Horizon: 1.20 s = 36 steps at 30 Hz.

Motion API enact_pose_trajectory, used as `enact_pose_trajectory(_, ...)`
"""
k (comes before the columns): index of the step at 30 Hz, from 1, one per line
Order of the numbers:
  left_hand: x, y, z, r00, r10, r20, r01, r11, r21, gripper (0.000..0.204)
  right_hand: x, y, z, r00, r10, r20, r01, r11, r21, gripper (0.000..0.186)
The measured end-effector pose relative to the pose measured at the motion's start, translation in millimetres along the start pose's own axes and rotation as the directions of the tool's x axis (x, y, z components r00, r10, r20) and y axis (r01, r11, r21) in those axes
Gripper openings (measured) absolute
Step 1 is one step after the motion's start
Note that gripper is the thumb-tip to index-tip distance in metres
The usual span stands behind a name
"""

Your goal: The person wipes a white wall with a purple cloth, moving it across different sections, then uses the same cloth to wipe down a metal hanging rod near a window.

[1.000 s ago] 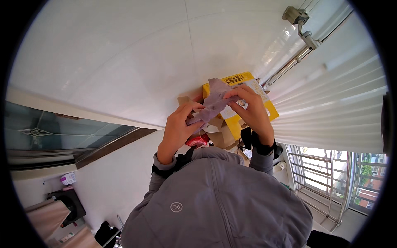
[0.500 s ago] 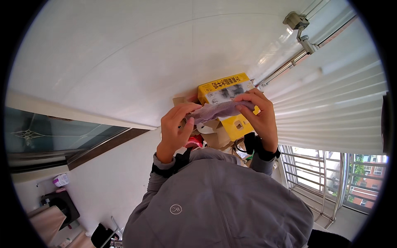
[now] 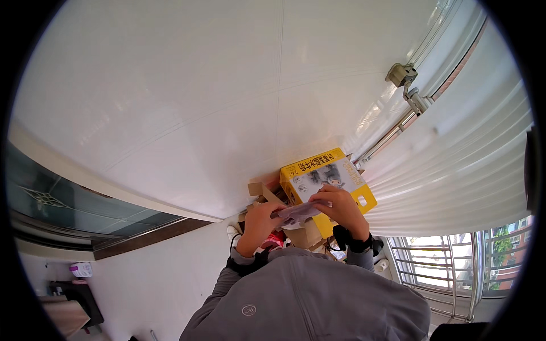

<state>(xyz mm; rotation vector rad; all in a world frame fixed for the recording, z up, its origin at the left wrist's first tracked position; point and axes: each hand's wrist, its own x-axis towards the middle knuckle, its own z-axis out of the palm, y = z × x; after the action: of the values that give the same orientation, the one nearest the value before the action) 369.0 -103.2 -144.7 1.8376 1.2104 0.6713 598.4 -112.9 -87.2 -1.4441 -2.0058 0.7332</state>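
A thin, limp, greyish-purple sheet point(image 3: 300, 213) stretches between my two hands; whether it is fabric or soft plastic I cannot make out. My left hand point(image 3: 258, 228) pinches its left end. At its right end, my right hand point(image 3: 343, 212) grips it between thumb and fingers. The sheet hangs in front of a yellow and white printed carton point(image 3: 325, 173), partly covering the carton's lower part. Just behind and below my hands, an open brown cardboard box point(image 3: 304, 235) shows its flaps, with something red point(image 3: 275, 238) beside it.
A white wall point(image 3: 187, 85) rises behind the cartons. White pleated curtain point(image 3: 432, 182) hangs at the right, above metal window bars point(image 3: 426, 262). A metal bracket point(image 3: 402, 75) is fixed high at the right. Dark glass panels point(image 3: 68, 199) stand at the left.
Both hands and the sheet appear lower in the picture, as do the carton and wall fittings, as my view has tilted up. The hands are closer together and the sheet less stretched.
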Motion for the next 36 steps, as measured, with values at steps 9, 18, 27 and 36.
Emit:
enact_pose_trajectory(9, -2.7, -5.5, -80.1, 0.903, 0.036, -0.427, -0.025, 0.999, 0.033, 0.021, 63.4, -5.8, 48.9, 0.981, -0.188, -0.043, 0.189, 0.982, 0.018, 0.016)
enact_pose_trajectory(18, 72.2, 79.3, -184.2, 0.485, 0.527, -0.698, -0.315, 0.850, 0.422, 0.019, 183.7, -109.7, 13.3, 0.682, -0.225, -0.696, 0.510, 0.829, 0.231, 0.015)
enact_pose_trajectory(27, 99.5, 149.5, -229.1, 0.268, 0.782, -0.563, -0.253, 0.620, 0.742, 0.016, 232.1, -153.7, 6.4, 0.274, -0.617, -0.737, 0.459, 0.758, -0.464, 0.044)
enact_pose_trajectory(36, 120.8, 134.3, -185.8, 0.320, 0.910, -0.262, -0.109, 0.311, 0.944, 0.049, 260.2, -155.5, -12.5, 0.222, -0.726, -0.650, 0.334, 0.683, -0.649, 0.047)
